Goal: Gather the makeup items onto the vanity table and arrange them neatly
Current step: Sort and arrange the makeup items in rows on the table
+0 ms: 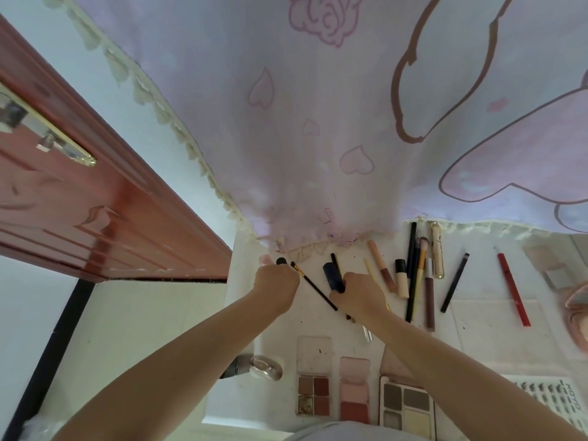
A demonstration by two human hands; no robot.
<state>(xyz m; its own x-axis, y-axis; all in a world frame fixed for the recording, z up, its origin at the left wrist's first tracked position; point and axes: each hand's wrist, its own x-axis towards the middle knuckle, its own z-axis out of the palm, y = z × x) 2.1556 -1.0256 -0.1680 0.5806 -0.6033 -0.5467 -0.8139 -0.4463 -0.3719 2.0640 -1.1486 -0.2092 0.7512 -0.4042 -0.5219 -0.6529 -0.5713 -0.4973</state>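
Observation:
On the white vanity table [471,332], my left hand [276,283] is curled around a small item with a black round cap [281,261] near the table's back left corner. My right hand [358,292] grips a dark blue tube [332,275]. A thin black brush [313,286] lies slanted between the two hands. To the right lies a row of makeup sticks: a nude lip gloss [381,265], a concealer [401,278], a black pencil [412,268], a gold-handled brush [421,265], a black liner [455,283] and a red pen [514,289].
Three open eyeshadow palettes [313,394] [354,399] [407,405] lie along the near edge, with a clear compact [266,367] to their left and a lash tray [547,402] to the right. A pink-lilac curtain [318,138] hangs at the table's back. A red door [95,202] stands left.

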